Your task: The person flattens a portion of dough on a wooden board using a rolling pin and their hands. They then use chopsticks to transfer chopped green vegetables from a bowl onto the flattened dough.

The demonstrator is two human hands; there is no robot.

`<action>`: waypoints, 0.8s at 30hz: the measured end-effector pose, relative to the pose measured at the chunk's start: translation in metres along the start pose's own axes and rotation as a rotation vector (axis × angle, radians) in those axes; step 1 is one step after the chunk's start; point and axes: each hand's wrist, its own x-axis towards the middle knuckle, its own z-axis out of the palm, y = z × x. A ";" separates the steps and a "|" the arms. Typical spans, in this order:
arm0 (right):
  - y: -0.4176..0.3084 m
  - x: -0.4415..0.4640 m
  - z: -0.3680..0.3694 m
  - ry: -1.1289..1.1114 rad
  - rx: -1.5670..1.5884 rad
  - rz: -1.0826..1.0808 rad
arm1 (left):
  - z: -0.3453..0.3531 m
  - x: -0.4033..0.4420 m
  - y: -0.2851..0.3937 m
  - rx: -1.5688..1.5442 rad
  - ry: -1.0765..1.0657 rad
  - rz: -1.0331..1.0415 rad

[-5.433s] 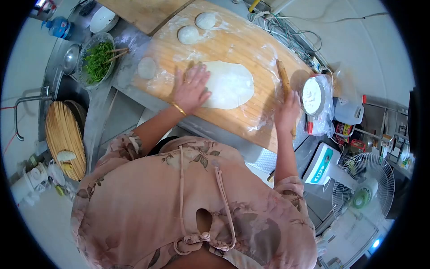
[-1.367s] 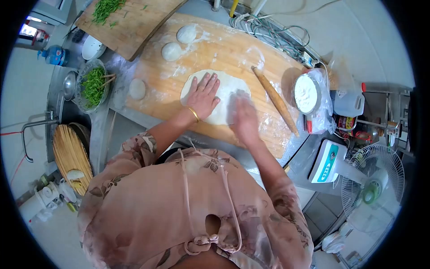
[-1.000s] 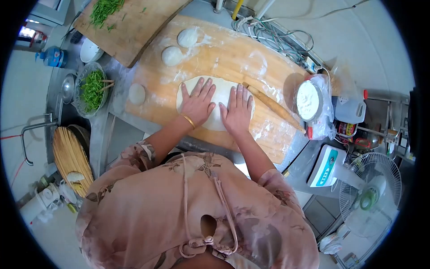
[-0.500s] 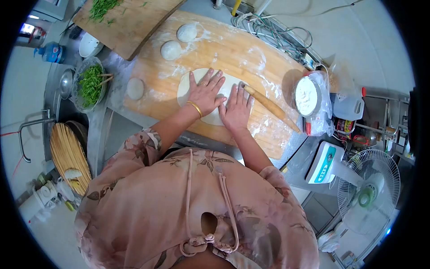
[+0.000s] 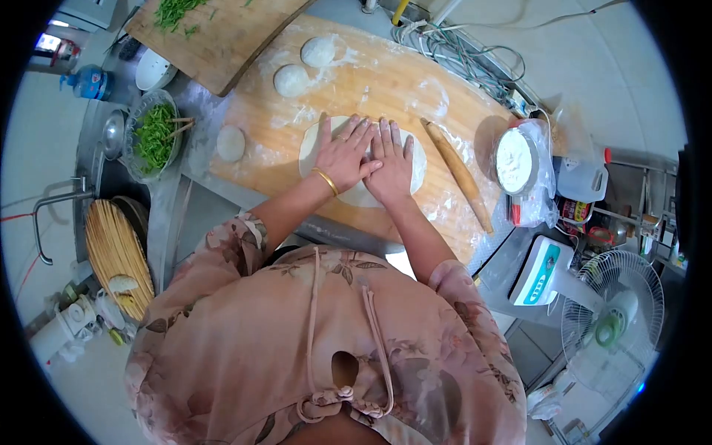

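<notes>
A flat, pale sheet of dough point(image 5: 314, 148) lies on the floured wooden board point(image 5: 259, 111). My left hand point(image 5: 344, 154), with a gold bracelet at the wrist, rests flat on its middle, fingers spread. Beside it my right hand point(image 5: 390, 163) also presses flat on the dough, and the two thumbs meet or overlap. Neither hand grips anything. To the right of the dough a wooden rolling pin point(image 5: 457, 175) lies slantwise, untouched. Three round dough pieces sit on the board: two at the back point(image 5: 318, 52) point(image 5: 291, 80) and one at the left point(image 5: 231, 143).
At the right are a bowl of flour point(image 5: 514, 161), a white scale point(image 5: 541, 271) and a fan point(image 5: 612, 308). A glass bowl of chopped greens point(image 5: 154, 139) with chopsticks stands left. Behind it a second board point(image 5: 222, 41) overlaps the work board. Coiled cables point(image 5: 460, 59) lie at the back.
Over the last seconds my right hand has left the rolling pin and come onto the dough. Since half a second ago my hands have drawn together, and the pin's near end has swung away from the dough.
</notes>
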 end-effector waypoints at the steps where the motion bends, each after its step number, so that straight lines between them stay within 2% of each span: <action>1: -0.001 0.000 0.000 -0.003 0.004 0.034 | -0.002 0.001 0.000 -0.009 -0.014 -0.022; 3: -0.004 -0.002 0.002 -0.009 0.018 0.101 | -0.004 0.002 -0.002 -0.021 -0.023 -0.035; 8: 0.001 -0.011 -0.003 0.008 0.040 0.082 | 0.009 -0.006 -0.015 0.034 0.057 0.041; 13: 0.027 -0.043 -0.009 0.031 -0.005 0.200 | -0.020 -0.039 -0.034 0.095 -0.156 0.018; 16: 0.011 -0.038 -0.004 0.028 -0.081 0.239 | -0.017 -0.052 -0.045 0.130 -0.179 -0.024; 21: -0.047 0.002 0.011 -0.042 0.048 -0.193 | -0.007 -0.060 -0.062 0.090 -0.052 0.005; 23: -0.052 0.004 0.012 -0.060 0.002 -0.388 | -0.015 -0.075 -0.071 0.157 -0.090 -0.093; 24: -0.047 -0.002 0.003 -0.147 0.068 -0.394 | -0.018 -0.083 -0.074 0.187 -0.110 -0.146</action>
